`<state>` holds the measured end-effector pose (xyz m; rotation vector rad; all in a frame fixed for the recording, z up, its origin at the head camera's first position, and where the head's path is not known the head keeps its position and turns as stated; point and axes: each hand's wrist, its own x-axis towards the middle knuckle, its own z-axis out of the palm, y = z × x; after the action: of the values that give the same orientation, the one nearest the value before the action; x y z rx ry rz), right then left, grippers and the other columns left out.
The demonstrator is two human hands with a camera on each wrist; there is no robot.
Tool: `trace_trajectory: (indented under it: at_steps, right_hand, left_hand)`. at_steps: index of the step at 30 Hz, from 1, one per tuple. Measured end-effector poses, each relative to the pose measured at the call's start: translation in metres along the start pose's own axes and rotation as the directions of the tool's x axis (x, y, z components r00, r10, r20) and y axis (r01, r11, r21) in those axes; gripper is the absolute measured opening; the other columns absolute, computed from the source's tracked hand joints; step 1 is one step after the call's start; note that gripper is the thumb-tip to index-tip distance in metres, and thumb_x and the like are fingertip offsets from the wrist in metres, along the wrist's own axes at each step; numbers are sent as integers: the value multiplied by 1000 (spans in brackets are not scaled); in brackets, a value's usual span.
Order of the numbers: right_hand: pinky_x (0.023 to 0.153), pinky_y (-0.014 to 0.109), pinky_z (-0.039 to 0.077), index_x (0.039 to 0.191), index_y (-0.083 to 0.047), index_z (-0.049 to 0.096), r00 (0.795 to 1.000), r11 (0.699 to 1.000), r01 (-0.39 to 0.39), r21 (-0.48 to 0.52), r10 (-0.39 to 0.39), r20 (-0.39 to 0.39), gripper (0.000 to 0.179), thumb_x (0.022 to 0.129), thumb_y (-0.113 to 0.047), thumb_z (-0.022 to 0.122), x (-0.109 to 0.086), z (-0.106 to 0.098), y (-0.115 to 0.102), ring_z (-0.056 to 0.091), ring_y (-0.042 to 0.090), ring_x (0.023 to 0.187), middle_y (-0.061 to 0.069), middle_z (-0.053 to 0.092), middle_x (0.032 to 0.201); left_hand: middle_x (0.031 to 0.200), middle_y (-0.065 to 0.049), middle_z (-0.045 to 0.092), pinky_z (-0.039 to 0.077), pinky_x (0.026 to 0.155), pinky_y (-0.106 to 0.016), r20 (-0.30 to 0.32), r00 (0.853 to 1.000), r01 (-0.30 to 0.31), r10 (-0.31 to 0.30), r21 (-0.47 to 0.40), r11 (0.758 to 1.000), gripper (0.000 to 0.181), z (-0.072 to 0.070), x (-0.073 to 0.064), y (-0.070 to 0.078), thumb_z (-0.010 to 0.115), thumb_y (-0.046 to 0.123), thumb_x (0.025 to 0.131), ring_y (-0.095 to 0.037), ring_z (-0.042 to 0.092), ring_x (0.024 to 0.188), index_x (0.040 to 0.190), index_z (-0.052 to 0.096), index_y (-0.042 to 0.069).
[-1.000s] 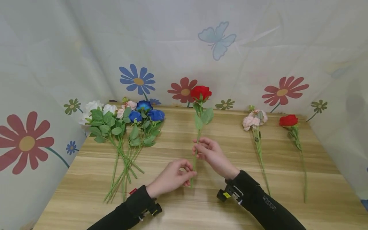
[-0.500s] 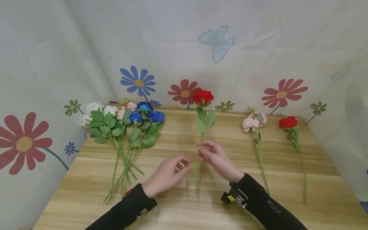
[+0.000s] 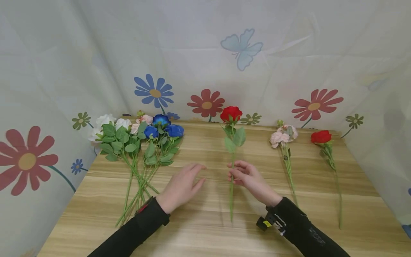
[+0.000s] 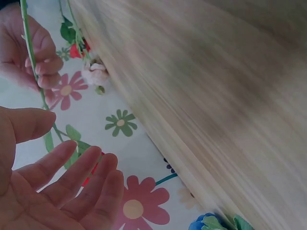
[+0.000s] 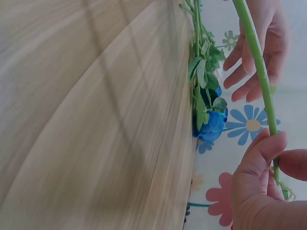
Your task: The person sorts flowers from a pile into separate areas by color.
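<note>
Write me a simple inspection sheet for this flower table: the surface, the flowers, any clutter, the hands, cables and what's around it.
Surface: wooden table, light brown with streaky grain.
Job's things: one red rose held by its stem; white flowers, pale pink flowers and blue flowers bunched on the left, stems crossing; a pink spray and a second red rose lying apart on the right.
Clutter: nothing seen besides the flowers.
Hands: right hand pinches the held rose's stem; left hand is open, holding nothing.
Cables: nothing seen.
Surroundings: pale backdrop printed with flowers and a blue butterfly.
</note>
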<state>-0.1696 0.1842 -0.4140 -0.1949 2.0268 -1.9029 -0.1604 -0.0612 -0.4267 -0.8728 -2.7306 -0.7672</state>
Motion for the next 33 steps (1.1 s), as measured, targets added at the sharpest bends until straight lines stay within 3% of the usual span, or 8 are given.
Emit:
trace_trajectory:
  at_steps: [10,17,30,33]
  right_hand:
    - [75,32,54,128,12,42,999,989,-15,-147,10,-36,41,99,-16,49,-18,-39,9,61,25,89,24,57,101]
    - [74,34,55,130,12,42,997,955,-17,-295,-7,-81,43,99,-17,50,-36,-81,10,61,24,88,28,57,102]
    - [70,28,56,127,15,42,976,798,-69,-599,-71,-207,44,100,-20,48,-69,-153,1,64,18,85,27,60,106]
    - [66,26,56,125,16,44,966,748,-80,-659,-104,-235,43,100,-19,49,-76,-169,2,64,17,80,26,61,102]
  left_hand:
    - [116,-7,61,50,87,-38,7,997,-76,76,156,985,33,6,9,-4,64,20,90,-24,59,103,120,60,8]
    - [114,-7,61,51,83,-37,13,994,-107,106,198,974,31,9,12,-4,65,19,89,-23,60,100,118,60,9]
    - [114,-7,61,51,83,-38,26,995,-103,100,196,975,32,10,12,-5,65,19,89,-23,60,100,119,60,9]
    - [114,-7,61,51,83,-37,31,995,-102,97,199,975,32,9,12,-5,64,19,89,-23,59,101,119,60,9]
